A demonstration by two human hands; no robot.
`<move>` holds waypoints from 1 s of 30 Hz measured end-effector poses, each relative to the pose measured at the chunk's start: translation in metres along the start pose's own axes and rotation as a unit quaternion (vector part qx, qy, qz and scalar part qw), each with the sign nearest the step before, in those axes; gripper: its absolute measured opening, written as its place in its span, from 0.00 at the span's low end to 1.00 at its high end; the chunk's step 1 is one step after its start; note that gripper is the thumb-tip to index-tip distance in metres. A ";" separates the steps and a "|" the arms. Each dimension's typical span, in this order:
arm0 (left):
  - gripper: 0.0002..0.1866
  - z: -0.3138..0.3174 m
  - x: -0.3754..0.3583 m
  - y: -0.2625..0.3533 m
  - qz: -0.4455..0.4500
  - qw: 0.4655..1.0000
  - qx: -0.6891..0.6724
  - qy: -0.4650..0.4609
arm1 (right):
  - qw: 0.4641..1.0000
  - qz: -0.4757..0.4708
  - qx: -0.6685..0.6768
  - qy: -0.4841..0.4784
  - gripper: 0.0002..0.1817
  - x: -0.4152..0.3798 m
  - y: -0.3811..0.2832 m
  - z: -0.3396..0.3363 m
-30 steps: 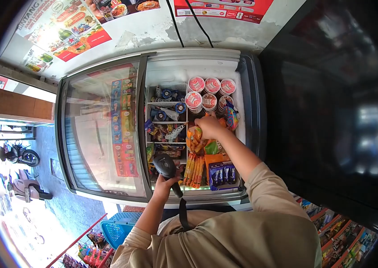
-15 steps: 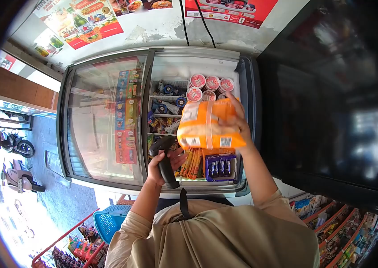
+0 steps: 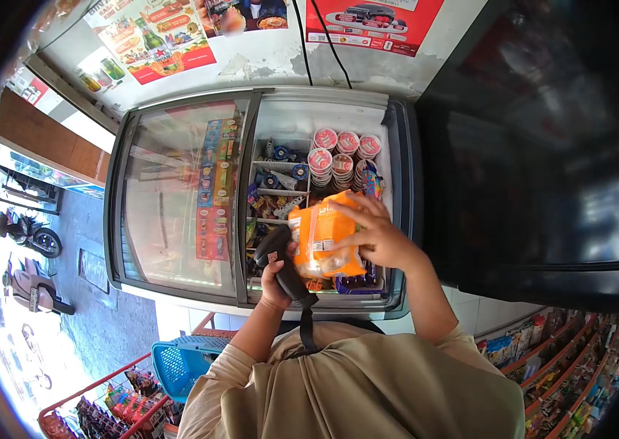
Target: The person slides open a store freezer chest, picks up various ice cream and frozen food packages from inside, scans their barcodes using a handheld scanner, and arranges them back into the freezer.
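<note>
The left hand (image 3: 274, 282) has its fingers wrapped tight around a black scanner (image 3: 284, 263), which points at the orange bag (image 3: 322, 234). The right hand (image 3: 379, 238) holds that bag up over the open freezer (image 3: 397, 146), fingers spread and pressed on its front, just beside the scanner.

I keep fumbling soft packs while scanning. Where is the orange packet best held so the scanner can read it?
Probably by its right edge, coming from the right, as the right hand does: fingers spread over the top and side of the orange packet. The pack is soft and flat, so a wide grip likely keeps it taut, and its left face stays open to the scanner in the left hand.
</note>
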State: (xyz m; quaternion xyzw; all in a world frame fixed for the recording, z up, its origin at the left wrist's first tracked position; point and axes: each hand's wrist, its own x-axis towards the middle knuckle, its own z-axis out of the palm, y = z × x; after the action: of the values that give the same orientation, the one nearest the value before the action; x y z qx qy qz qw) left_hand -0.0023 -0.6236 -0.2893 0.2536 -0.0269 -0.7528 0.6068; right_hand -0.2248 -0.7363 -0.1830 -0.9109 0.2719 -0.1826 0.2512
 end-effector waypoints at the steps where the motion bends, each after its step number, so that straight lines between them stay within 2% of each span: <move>1: 0.30 0.006 -0.002 0.002 0.062 0.996 0.062 0.021 | 0.997 -0.011 0.027 0.065 0.24 -0.003 -0.003 -0.010; 2: 0.30 0.012 -0.005 0.006 0.067 0.996 0.064 0.018 | 0.997 -0.016 0.025 0.067 0.24 -0.007 -0.005 -0.011; 3: 0.31 0.019 -0.007 0.011 0.086 0.987 0.136 0.017 | 0.975 0.043 0.171 0.134 0.22 -0.012 -0.009 -0.009; 4: 0.31 0.023 -0.008 0.014 0.105 0.972 0.207 0.018 | 0.924 0.100 0.313 0.195 0.20 -0.018 -0.015 -0.005; 5: 0.32 0.026 -0.007 0.011 0.136 0.965 0.225 0.006 | 0.882 0.175 0.409 0.153 0.13 -0.021 -0.030 0.008; 7: 0.32 0.030 -0.011 0.007 0.156 0.952 0.262 0.016 | 0.904 0.218 0.363 0.062 0.16 -0.014 -0.063 0.031; 9: 0.30 0.039 -0.016 0.002 0.179 0.935 0.306 0.029 | 0.940 0.169 0.291 0.056 0.35 -0.013 -0.072 0.076; 10: 0.30 0.044 -0.020 0.003 0.182 0.933 0.308 0.028 | 0.941 0.165 0.291 0.058 0.35 -0.009 -0.079 0.086; 12: 0.29 0.050 -0.027 0.004 0.069 0.940 0.332 0.044 | 0.951 0.153 0.235 0.133 0.39 -0.004 -0.089 0.098; 14: 0.30 0.046 -0.028 0.006 0.083 0.945 0.315 0.032 | 0.951 0.145 0.232 0.142 0.39 -0.005 -0.092 0.101; 16: 0.32 0.040 -0.030 0.003 0.087 0.941 0.325 -0.038 | 0.944 0.161 0.238 0.163 0.36 -0.008 -0.096 0.099; 17: 0.32 0.035 -0.030 -0.001 0.088 0.941 0.325 -0.038 | 0.944 0.160 0.238 0.163 0.36 -0.010 -0.092 0.103; 19: 0.37 0.026 -0.029 -0.007 0.107 0.948 0.292 -0.068 | 0.944 0.129 0.202 0.226 0.32 -0.012 -0.082 0.110; 20: 0.37 0.021 -0.027 -0.009 0.109 0.948 0.292 -0.067 | 0.944 0.128 0.203 0.225 0.32 -0.018 -0.078 0.112; 21: 0.40 0.027 -0.026 -0.009 0.127 0.953 0.260 -0.093 | 0.885 0.206 0.354 0.221 0.27 -0.021 -0.077 0.106; 22: 0.44 0.033 -0.025 -0.008 0.144 0.956 0.226 -0.119 | 0.797 0.278 0.493 0.210 0.23 -0.023 -0.076 0.100; 23: 0.42 0.038 -0.025 -0.004 0.131 0.955 0.225 -0.146 | 0.766 0.246 0.521 0.285 0.16 -0.025 -0.076 0.094; 24: 0.42 0.047 -0.029 -0.001 0.132 0.955 0.224 -0.145 | 0.781 0.255 0.492 0.289 0.12 -0.029 -0.069 0.083; 26: 0.36 0.057 -0.033 0.004 0.149 0.950 0.258 -0.093 | 0.763 0.255 0.457 0.378 0.09 -0.029 -0.063 0.057; 28: 0.33 0.061 -0.036 0.008 0.147 0.957 0.234 -0.088 | 0.778 0.281 0.415 0.380 0.11 -0.035 -0.046 0.042; 29: 0.33 0.068 -0.040 0.010 0.145 0.959 0.229 -0.080 | 0.782 0.337 0.400 0.338 0.15 -0.040 -0.042 0.035; 30: 0.33 0.072 -0.042 0.012 0.141 0.961 0.225 -0.073 | 0.782 0.337 0.400 0.340 0.15 -0.043 -0.038 0.040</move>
State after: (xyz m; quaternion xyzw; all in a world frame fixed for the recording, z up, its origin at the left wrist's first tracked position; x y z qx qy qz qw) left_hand -0.0160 -0.6071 -0.2075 0.3221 -0.2753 -0.6502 0.6306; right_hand -0.2247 -0.6694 -0.2026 -0.4577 0.5313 -0.4766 0.5301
